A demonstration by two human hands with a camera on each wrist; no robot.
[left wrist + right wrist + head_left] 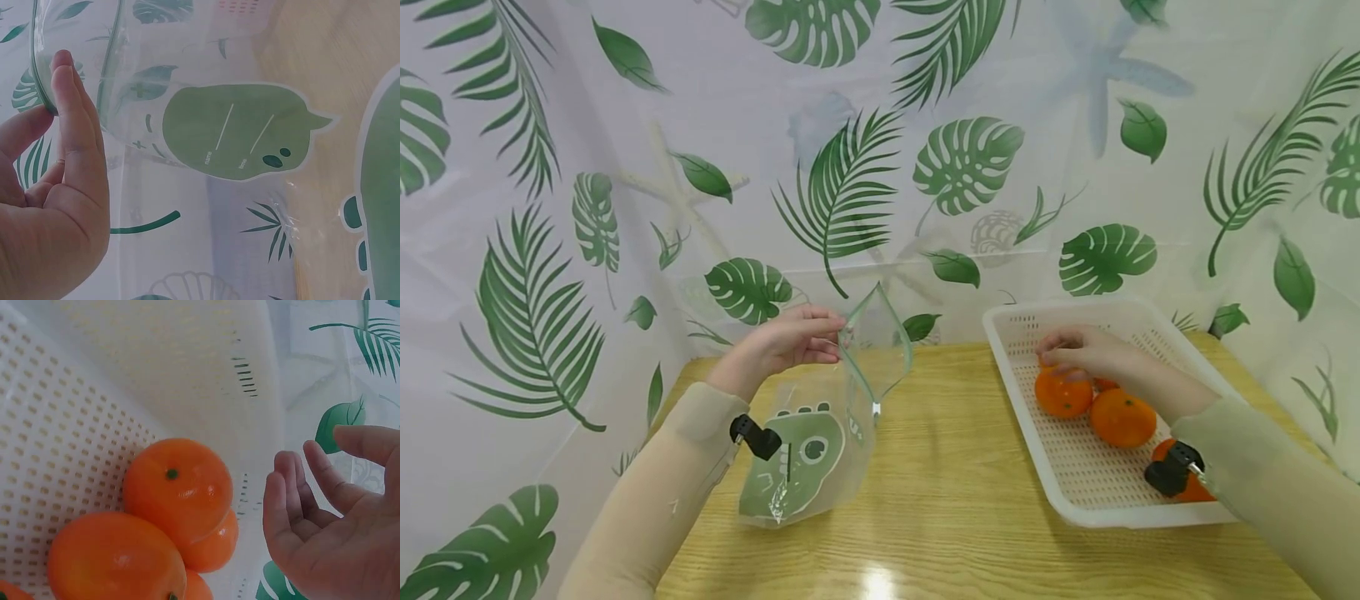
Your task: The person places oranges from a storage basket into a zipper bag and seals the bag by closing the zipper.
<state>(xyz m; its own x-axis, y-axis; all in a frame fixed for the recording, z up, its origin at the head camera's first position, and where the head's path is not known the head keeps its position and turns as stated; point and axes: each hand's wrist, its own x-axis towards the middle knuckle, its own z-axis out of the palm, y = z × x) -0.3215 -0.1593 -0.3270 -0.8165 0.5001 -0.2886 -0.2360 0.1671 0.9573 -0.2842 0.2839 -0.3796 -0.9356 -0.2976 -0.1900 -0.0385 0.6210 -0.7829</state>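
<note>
My left hand [790, 340] pinches the rim of a clear zip bag [812, 454] printed with a green cartoon dinosaur. The bag's mouth gapes, edged by a green seal strip with a white slider [876, 409] at its lower corner. In the left wrist view, thumb and fingers of the left hand [65, 181] meet at that green edge. Over the white basket [1037, 467], my right hand [1097, 358] hovers above the oranges [1123, 418]. The right wrist view shows that hand [331, 519] beside the piled oranges [178, 487], fingers loosely bent around nothing.
The perforated basket stands on the right of a wooden table [940, 500], with several oranges inside and one orange [1195, 492] partly behind the right wrist camera. A leaf-patterned cloth [880, 150] hangs close behind the table and along both sides.
</note>
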